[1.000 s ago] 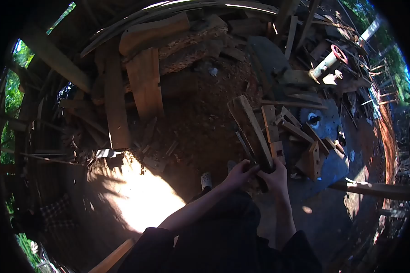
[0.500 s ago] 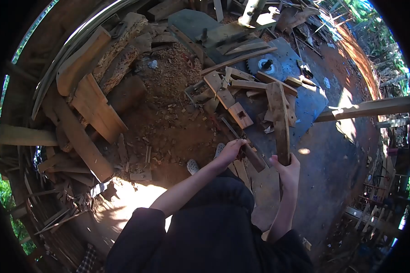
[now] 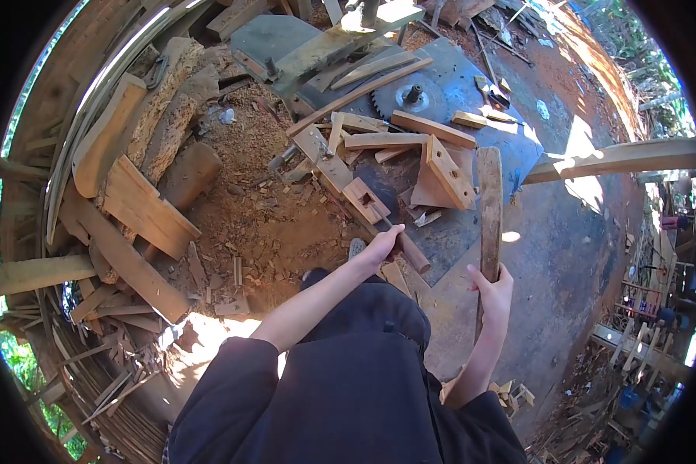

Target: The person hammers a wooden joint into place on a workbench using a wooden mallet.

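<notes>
My left hand (image 3: 384, 246) is closed around a chisel. Its wooden handle (image 3: 414, 255) sticks out toward me, and the dark blade points away at a wooden block (image 3: 366, 200) with a square mortise, the tip overlapping the near side of the hole. In my right hand (image 3: 493, 291) is a long, flat wooden bar (image 3: 489, 209), gripped near its lower part and reaching up and away, to the right of the block. A long board (image 3: 322, 159) runs on from the block, lined up with it.
A circular saw blade (image 3: 414, 96) sits on a bluish metal table top (image 3: 456, 69), beyond loose wood strips. An angled board with holes (image 3: 450, 173) lies right of the block. Shaped planks (image 3: 151, 207) are stacked at left, and wood chips (image 3: 247, 155) cover the ground.
The view has shifted, and the workpieces appear further left. The bar in my right hand has swung away from the boards to the right. My left hand still grips the chisel.
</notes>
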Demonstrator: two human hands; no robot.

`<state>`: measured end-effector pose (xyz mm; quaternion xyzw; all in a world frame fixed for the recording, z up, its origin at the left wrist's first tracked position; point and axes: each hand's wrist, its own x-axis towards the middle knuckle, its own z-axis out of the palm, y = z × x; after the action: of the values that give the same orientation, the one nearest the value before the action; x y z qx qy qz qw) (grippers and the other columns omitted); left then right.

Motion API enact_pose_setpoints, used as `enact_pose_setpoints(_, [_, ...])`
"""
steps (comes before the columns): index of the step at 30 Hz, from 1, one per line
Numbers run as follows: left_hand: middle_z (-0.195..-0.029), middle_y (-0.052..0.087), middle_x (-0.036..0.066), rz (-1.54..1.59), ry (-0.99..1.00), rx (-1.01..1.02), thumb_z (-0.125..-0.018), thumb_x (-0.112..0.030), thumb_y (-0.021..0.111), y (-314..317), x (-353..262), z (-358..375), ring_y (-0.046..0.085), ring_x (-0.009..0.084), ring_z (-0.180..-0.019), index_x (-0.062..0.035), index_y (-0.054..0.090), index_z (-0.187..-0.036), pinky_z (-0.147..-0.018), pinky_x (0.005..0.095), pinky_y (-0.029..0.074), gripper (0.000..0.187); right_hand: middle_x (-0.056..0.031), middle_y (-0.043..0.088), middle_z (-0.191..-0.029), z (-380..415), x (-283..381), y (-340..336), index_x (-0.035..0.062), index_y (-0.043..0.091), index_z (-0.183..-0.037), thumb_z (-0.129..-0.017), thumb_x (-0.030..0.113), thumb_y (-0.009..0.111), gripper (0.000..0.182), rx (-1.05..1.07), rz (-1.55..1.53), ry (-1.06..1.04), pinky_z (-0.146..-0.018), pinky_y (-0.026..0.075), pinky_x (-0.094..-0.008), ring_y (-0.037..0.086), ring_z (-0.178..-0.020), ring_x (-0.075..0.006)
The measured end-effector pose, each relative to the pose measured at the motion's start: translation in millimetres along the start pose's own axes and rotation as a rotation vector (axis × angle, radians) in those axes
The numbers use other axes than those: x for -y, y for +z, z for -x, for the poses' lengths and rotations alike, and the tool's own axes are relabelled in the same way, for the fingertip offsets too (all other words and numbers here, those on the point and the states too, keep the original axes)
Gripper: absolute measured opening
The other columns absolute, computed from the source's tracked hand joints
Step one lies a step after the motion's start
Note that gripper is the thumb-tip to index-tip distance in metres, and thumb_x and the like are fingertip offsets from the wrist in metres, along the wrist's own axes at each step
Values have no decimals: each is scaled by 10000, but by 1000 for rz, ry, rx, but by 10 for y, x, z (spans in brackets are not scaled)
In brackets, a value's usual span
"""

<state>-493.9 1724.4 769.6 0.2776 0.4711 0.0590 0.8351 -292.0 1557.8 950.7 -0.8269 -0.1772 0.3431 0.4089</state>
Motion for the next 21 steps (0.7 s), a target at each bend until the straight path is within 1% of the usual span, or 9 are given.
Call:
enact_pose_setpoints(2, [-680, 618, 30, 56, -41, 14, -1096, -513, 540, 38, 27, -132, 544, 160, -551, -96, 677, -828, -552, 328, 408, 514, -21, 655, -815, -113, -11, -56, 18, 655, -998, -877, 143, 928, 323, 10, 18, 8, -619, 543, -305, 627, -651, -123])
enact_pose_setpoints(5, [-660, 626, 40, 159, -68, -17, -1090, -484, 519, 137, 64, -234, 534, 165, -513, -94, 668, -810, -517, 330, 400, 502, -26, 630, -767, -182, 10, -89, 3, 646, -959, -834, 167, 947, 365, -8, 55, 21, -604, 504, -303, 620, -618, -126])
enact_pose_setpoints(8, [-664, 639, 45, 257, -28, 63, -1083, -466, 493, 106, 182, -368, 539, 162, -519, -97, 661, -802, -521, 325, 401, 492, -23, 631, -772, -277, 29, -88, -1, 650, -965, -834, 166, 947, 365, 30, 71, 25, -589, 502, -303, 620, -630, -119])
enact_pose_setpoints(12, [-658, 639, 45, 297, 4, 4, -1081, -461, 474, 112, 151, -304, 539, 168, -520, -105, 654, -801, -518, 324, 394, 488, -18, 627, -765, -311, 121, 4, -4, 655, -974, -846, 153, 938, 348, 96, 103, 7, -578, 500, -296, 618, -633, -110])
enact_pose_setpoints(15, [-691, 659, 45, 348, 56, 28, -1079, -464, 480, 55, 135, -365, 559, 173, -534, -104, 656, -855, -519, 322, 406, 460, -15, 628, -748, -359, 169, 133, -1, 657, -972, -863, 145, 928, 326, 140, 84, -19, -569, 497, -289, 607, -622, -104])
enact_pose_setpoints(17, [-738, 679, 47, 428, 6, -11, -1073, -469, 489, 41, 135, -359, 587, 178, -556, -101, 660, -934, -521, 316, 432, 428, -15, 630, -739, -363, 188, 220, 3, 658, -968, -876, 141, 922, 312, 194, 74, -40, -563, 495, -283, 600, -614, -100])
enact_pose_setpoints(18, [-640, 636, 58, 479, 4, -92, -1065, -492, 452, 133, 43, -271, 545, 181, -476, -125, 644, -859, -456, 325, 397, 463, -19, 631, -730, -368, 215, 284, 8, 653, -961, -899, 154, 909, 301, 224, 44, 6, -555, 492, -283, 597, -602, -101])
enact_pose_setpoints(20, [-694, 665, 43, 528, 122, -73, -1053, -510, 472, 129, 26, -140, 590, 170, -542, -144, 649, -879, -486, 327, 421, 443, -28, 636, -717, -375, 288, 471, 14, 648, -955, -940, 192, 886, 297, 289, -9, 62, -532, 485, -281, 597, -572, -108])
enact_pose_setpoints(21, [-732, 681, 32, 544, 131, -94, -1045, -525, 482, 123, 80, -149, 606, 165, -584, -153, 653, -897, -507, 331, 429, 435, -33, 639, -713, -365, 308, 547, 15, 648, -956, -958, 216, 875, 303, 316, -29, 76, -517, 482, -278, 600, -554, -113])
